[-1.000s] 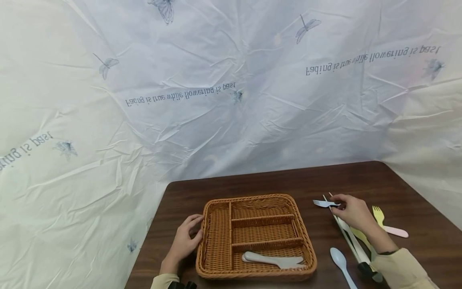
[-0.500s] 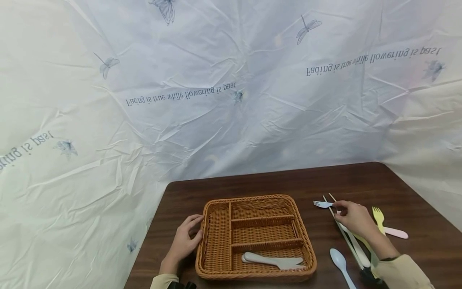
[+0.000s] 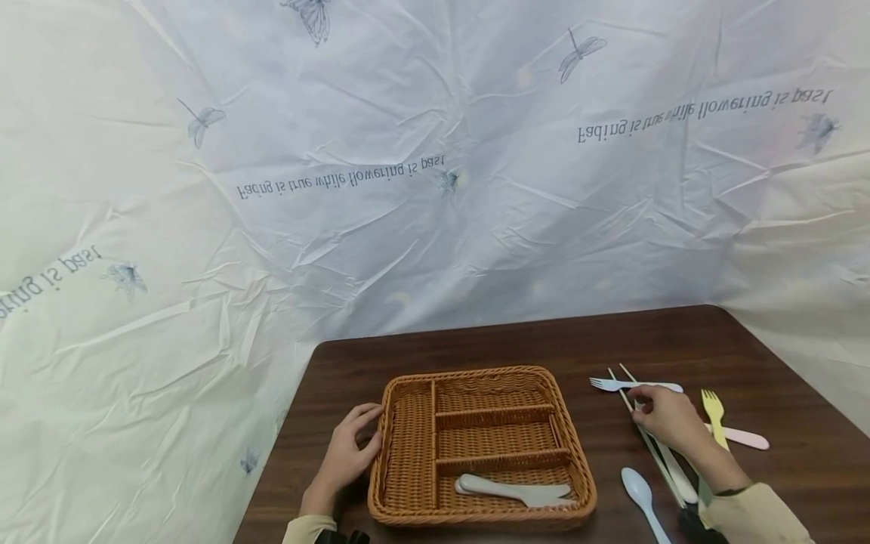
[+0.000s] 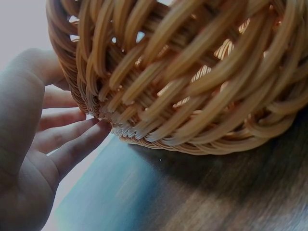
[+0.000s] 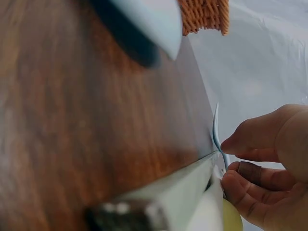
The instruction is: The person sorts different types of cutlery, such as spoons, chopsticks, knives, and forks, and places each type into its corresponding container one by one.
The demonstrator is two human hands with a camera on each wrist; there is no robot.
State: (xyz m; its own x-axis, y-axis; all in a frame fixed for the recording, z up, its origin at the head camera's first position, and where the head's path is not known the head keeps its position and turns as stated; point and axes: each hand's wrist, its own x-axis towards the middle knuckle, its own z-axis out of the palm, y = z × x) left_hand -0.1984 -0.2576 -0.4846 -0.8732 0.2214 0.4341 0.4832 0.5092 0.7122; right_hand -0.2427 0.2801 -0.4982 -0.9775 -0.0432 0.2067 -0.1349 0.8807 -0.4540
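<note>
My left hand (image 3: pixel 345 453) rests its fingertips against the left side of a wicker basket (image 3: pixel 578 453); the left wrist view shows fairly straight fingers (image 4: pixel 79 139) touching the weave. On the table's right side, my right hand (image 3: pixel 669 419) is bent just below a light blue fork (image 3: pixel 669 387), which lies across a pair of chopsticks (image 3: pixel 628 404). In the right wrist view my thumb meets the fork (image 5: pixel 215 122) edge-on, apart from the lower fingers. Beneath the hand lies a pale utensil (image 3: pixel 683 476), its far end covered. Something yellow-green (image 5: pixel 232 216) shows behind it.
In the basket's front compartment lie pale knives (image 3: pixel 499 489). A light blue spoon (image 3: pixel 637 487) is between basket and right arm. Further right, a yellow fork (image 3: pixel 712 406) crosses a pink handle (image 3: pixel 748 437). A printed sheet (image 3: pixel 435 249) hangs behind the table.
My right hand has shifted slightly down and right from the light blue fork, so the fork's handle now shows beyond the fingers. My left hand and the basket have stayed put.
</note>
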